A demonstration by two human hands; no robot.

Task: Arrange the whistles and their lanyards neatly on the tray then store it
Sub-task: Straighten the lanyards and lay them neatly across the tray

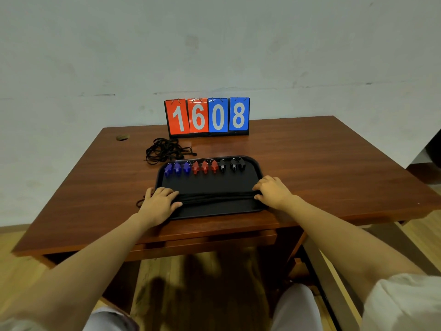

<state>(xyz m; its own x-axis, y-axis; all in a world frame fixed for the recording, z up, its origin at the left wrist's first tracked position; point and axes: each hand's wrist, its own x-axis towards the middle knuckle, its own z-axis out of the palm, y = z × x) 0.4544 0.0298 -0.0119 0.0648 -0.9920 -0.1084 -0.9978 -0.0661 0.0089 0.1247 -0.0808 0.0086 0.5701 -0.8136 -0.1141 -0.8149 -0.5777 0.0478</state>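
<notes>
Now, lanyards (214,196) stretched across tray (207,185), ends pinched in fingers (171,194) of left hand (160,202), right hand (272,191).

Hidden beneath left hand (159,203) and right hand (272,191): both ends of lanyard bundle (216,198); gripped or merely pressed, unclear.

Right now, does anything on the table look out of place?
Yes. A tangled heap of black lanyards lies on the table beyond the tray's far left corner, unlike the straightened lanyards and the tidy row of whistles on it.
</notes>
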